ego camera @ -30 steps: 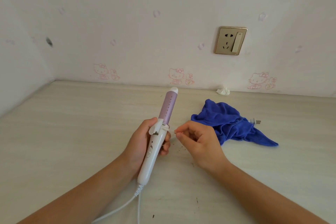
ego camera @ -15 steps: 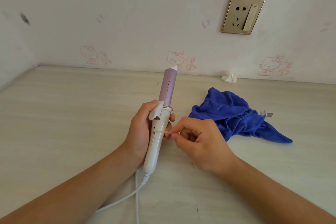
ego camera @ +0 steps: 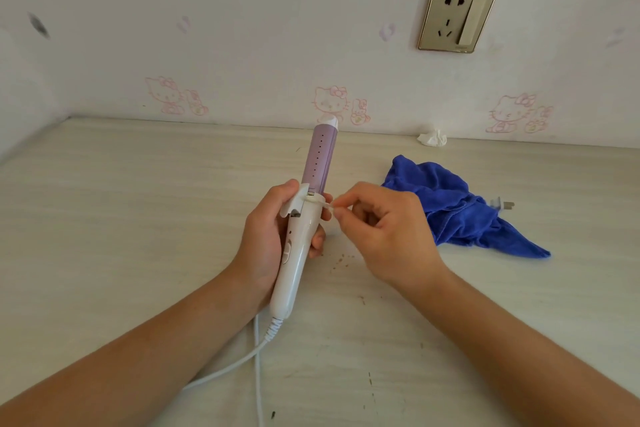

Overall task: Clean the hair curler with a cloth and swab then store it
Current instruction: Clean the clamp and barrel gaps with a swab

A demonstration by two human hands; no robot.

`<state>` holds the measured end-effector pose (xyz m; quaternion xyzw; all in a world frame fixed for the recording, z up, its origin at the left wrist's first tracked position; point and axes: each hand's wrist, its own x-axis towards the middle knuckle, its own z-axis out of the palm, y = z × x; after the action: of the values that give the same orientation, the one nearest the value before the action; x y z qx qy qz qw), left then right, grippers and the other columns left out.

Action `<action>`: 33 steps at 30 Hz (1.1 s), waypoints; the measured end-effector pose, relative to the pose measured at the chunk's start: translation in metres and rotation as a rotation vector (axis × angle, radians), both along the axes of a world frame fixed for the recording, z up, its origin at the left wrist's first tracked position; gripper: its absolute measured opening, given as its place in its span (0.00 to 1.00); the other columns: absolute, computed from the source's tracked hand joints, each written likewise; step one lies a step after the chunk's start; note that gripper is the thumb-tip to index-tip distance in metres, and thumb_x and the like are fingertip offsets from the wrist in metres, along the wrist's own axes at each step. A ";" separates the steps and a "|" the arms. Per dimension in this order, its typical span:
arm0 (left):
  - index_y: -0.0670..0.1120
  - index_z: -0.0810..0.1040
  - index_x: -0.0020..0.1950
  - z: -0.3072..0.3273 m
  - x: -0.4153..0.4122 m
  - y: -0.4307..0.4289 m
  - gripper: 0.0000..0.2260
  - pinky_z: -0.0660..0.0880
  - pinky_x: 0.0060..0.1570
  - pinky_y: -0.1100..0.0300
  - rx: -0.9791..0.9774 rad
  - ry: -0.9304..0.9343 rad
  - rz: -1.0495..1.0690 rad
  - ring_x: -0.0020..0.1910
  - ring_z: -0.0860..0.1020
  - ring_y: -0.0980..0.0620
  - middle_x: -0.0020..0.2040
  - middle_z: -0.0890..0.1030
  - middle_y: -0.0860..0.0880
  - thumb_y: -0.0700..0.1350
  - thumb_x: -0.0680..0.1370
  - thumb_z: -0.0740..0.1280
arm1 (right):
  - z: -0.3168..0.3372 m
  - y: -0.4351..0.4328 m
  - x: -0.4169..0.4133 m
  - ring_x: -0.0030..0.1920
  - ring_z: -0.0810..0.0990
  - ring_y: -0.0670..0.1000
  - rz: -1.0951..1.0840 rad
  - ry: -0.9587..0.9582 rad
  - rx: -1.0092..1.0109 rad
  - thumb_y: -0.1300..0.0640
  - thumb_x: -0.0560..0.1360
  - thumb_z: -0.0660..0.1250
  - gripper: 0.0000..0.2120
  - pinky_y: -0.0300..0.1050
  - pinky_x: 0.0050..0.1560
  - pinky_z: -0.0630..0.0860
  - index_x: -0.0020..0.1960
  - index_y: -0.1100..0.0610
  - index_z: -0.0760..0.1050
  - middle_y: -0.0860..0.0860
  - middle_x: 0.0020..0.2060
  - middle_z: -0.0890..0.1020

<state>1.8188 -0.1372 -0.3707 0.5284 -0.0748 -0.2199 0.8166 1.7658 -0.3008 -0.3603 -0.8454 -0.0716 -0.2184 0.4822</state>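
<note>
A person is working a swab (ego camera: 325,205) into the hinge of a hair curler (ego camera: 304,229) held over a pale table (ego camera: 138,218). The left hand (ego camera: 266,243) is wrapping its fingers round the white handle and holding the curler nearly upright, with the purple barrel pointing away toward the wall and the thumb lying by the clamp lever. The right hand (ego camera: 391,239) is pinching the thin stick between thumb and forefinger, its other fingers curled, and the swab's tip is touching the joint where barrel meets handle.

The job appears to be at its swab stage. The blue cloth (ego camera: 450,208) is lying crumpled on the table just right of the hands, which suggests the wiping may be finished, though the picture cannot confirm it. Dark specks (ego camera: 341,260) are lying on the table below the hands — possibly dislodged dirt. Storing is not yet done: the cord (ego camera: 256,357) is trailing loose toward the camera, its plug (ego camera: 504,205) is resting beside the cloth — clear of the wall socket (ego camera: 457,15) — and no case or drawer is showing.
</note>
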 end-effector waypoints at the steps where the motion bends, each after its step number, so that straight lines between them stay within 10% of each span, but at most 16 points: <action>1: 0.37 0.84 0.55 0.000 -0.001 0.000 0.22 0.73 0.28 0.57 0.002 0.003 0.004 0.29 0.75 0.47 0.42 0.80 0.41 0.54 0.81 0.60 | 0.000 0.001 -0.002 0.24 0.68 0.46 0.011 0.002 -0.008 0.65 0.78 0.71 0.06 0.38 0.28 0.68 0.44 0.58 0.84 0.48 0.23 0.74; 12: 0.39 0.84 0.51 -0.001 -0.006 -0.003 0.21 0.76 0.34 0.54 0.081 -0.027 0.082 0.33 0.77 0.46 0.39 0.81 0.41 0.56 0.77 0.64 | -0.008 0.004 -0.008 0.25 0.68 0.45 0.021 -0.076 -0.090 0.66 0.78 0.70 0.13 0.35 0.30 0.69 0.59 0.55 0.84 0.45 0.24 0.71; 16: 0.36 0.84 0.54 0.000 -0.005 -0.004 0.24 0.77 0.38 0.52 0.107 -0.046 0.061 0.35 0.78 0.43 0.38 0.79 0.38 0.56 0.77 0.64 | -0.010 0.006 -0.006 0.25 0.73 0.36 0.112 -0.138 -0.076 0.71 0.77 0.69 0.09 0.20 0.40 0.68 0.54 0.62 0.84 0.44 0.25 0.76; 20: 0.40 0.86 0.51 -0.004 -0.004 -0.004 0.20 0.78 0.39 0.52 0.121 -0.052 0.078 0.39 0.79 0.43 0.41 0.82 0.40 0.56 0.77 0.64 | -0.008 0.004 0.000 0.26 0.72 0.40 0.178 -0.050 -0.027 0.67 0.79 0.70 0.05 0.24 0.37 0.68 0.50 0.61 0.84 0.50 0.31 0.85; 29: 0.40 0.86 0.46 -0.004 -0.007 -0.005 0.20 0.80 0.36 0.57 0.130 -0.071 0.103 0.37 0.81 0.45 0.39 0.83 0.40 0.55 0.77 0.63 | -0.010 0.000 -0.010 0.27 0.66 0.44 0.118 0.002 -0.022 0.62 0.76 0.72 0.05 0.52 0.31 0.73 0.43 0.57 0.79 0.44 0.25 0.68; 33: 0.42 0.85 0.43 -0.001 -0.012 -0.004 0.17 0.78 0.32 0.60 0.156 -0.114 0.117 0.32 0.81 0.49 0.35 0.83 0.44 0.54 0.79 0.63 | -0.009 0.000 -0.014 0.26 0.64 0.44 0.190 0.011 -0.022 0.66 0.77 0.70 0.05 0.44 0.34 0.75 0.44 0.60 0.77 0.46 0.24 0.66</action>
<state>1.8072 -0.1415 -0.3714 0.6055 -0.0726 -0.1465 0.7789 1.7518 -0.3006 -0.3689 -0.8412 -0.1513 -0.1660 0.4918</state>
